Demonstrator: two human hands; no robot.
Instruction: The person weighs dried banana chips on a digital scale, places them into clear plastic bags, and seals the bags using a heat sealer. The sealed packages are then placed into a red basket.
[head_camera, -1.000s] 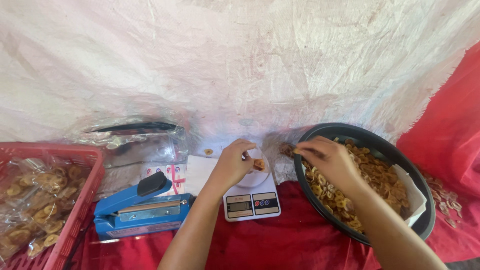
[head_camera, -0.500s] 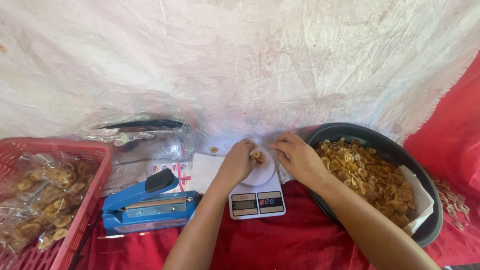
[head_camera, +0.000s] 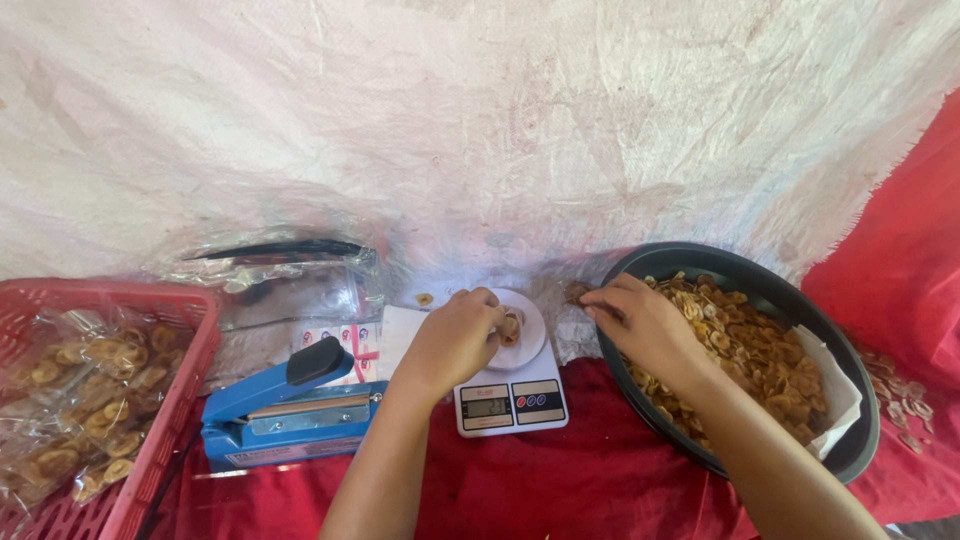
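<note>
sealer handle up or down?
Up. The blue sealer's black-tipped handle is raised at an angle, with a gap showing above its base. No hand is on it.

You are at a small, makeshift snack-packing spot, more a home business than a factory. A rough white woven sheet (head_camera: 480, 130) hangs as the backdrop, and a red cloth (head_camera: 560, 480) covers the work surface. On it stand a small digital scale (head_camera: 510, 395) and a blue bag sealer (head_camera: 285, 410). A big dark basin (head_camera: 850, 440) holds loose fried chips (head_camera: 750, 350), and a red plastic basket (head_camera: 170, 400) holds filled clear bags (head_camera: 80, 400).
</note>
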